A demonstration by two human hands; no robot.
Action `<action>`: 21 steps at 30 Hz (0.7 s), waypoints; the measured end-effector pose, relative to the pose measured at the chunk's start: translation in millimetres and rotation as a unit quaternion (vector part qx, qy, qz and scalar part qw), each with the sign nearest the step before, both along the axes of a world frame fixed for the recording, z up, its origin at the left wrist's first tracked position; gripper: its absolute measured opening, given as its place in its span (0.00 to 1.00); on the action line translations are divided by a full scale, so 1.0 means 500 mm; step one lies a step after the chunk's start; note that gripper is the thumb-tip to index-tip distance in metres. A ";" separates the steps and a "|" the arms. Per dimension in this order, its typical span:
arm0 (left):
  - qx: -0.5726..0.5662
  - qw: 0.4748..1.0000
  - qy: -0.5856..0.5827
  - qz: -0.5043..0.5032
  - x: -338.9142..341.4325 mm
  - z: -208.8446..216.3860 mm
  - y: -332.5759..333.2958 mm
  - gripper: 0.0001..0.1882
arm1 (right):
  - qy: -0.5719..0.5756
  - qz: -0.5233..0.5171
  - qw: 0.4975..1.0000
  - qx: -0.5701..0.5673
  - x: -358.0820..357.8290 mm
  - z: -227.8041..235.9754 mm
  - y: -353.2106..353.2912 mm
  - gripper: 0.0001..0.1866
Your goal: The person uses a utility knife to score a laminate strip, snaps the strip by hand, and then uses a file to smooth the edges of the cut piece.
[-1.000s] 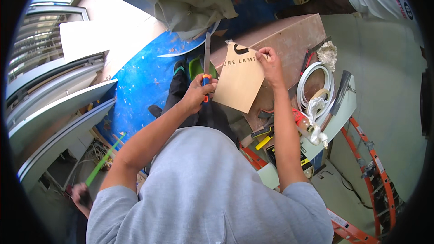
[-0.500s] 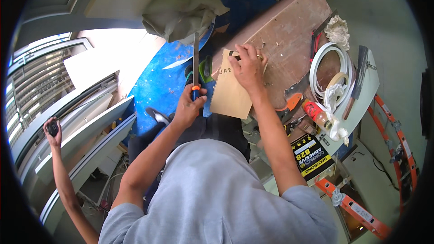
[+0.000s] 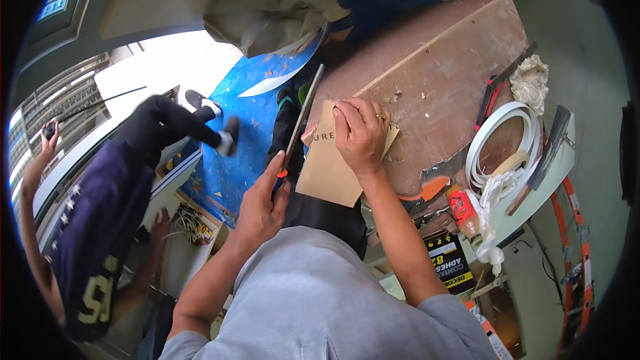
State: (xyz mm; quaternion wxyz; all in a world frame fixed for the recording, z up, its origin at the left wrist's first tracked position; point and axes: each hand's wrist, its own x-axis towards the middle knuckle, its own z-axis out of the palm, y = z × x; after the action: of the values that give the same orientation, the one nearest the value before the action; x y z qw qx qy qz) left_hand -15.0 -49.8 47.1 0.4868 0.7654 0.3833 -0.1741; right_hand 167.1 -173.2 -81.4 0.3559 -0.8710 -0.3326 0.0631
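My left hand (image 3: 262, 205) is closed around the handle of a long flat metal file (image 3: 305, 112) with some orange at its handle end. The file's blade points away from me and leans to the right. Beside it, a stiff tan sheet (image 3: 328, 179) with dark printing is held upright or tilted at the near edge of the brown wooden box (image 3: 443, 77). My right hand (image 3: 361, 135) grips the sheet's far end, fingers curled over it. The blade runs close to the sheet's left edge; whether they touch I cannot tell.
On the box's right lie a coil of white edging strip (image 3: 475, 150), a crumpled rag (image 3: 530, 82), an orange-handled tool (image 3: 435, 189) and a red-labelled bottle (image 3: 461, 205). A black tin (image 3: 448, 263) and an orange ladder (image 3: 587, 260) stand nearby. Another person (image 3: 110, 207) is at the left, above blue floor covering (image 3: 257, 123).
The file has tilted, its tip swinging right toward the sheet. The sheet and my right hand have shifted slightly nearer. The other person has come further into view at the left.
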 end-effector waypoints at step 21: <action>0.019 0.993 0.086 -0.084 0.056 0.045 -0.040 0.31 | -0.023 0.047 0.998 -0.033 0.004 0.005 -0.004 0.16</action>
State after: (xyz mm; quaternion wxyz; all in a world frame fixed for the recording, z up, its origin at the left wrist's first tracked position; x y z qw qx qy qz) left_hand 12.9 -69.9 69.8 0.4212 0.7861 0.3613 -0.2721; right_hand 169.3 -175.4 -78.6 0.3160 -0.8668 -0.3792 0.0705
